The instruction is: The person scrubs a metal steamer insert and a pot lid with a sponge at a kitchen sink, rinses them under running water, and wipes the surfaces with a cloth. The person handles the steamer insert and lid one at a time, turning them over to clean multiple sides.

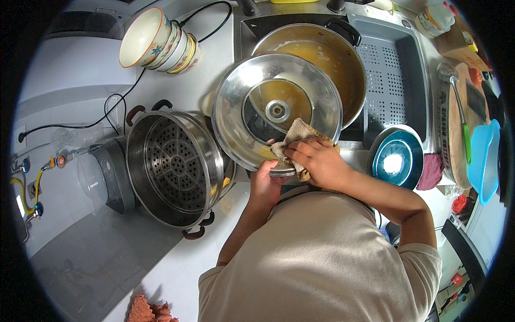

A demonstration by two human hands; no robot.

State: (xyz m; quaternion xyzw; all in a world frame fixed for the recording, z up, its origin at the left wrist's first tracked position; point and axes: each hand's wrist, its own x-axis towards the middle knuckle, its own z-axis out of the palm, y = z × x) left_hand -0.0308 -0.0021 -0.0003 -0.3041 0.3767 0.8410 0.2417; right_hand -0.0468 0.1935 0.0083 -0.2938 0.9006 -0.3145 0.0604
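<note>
My left hand (pixel 265 181) grips the near rim of a steel pot lid (pixel 231 108) with a round glass window and a central knob fitting. A brown cloth (pixel 299 133) is bunched under my right hand (pixel 318 161), pressed against the lid's near right side. Behind and partly beneath the lid, a large steel pot (pixel 358 88) with a black handle stands in the sink and holds cloudy yellowish liquid. The lid hides part of the pot's opening and the near left of the sink.
Steel steamer tiers (pixel 175 165) with perforated bottoms stand at left. Nested patterned bowls (pixel 147 38) lie tilted at the back left. A grey perforated drain basket (pixel 388 72) sits right of the pot, with a teal bowl (pixel 396 159) at its near end. A wooden cutting board (pixel 462 157) is farther right.
</note>
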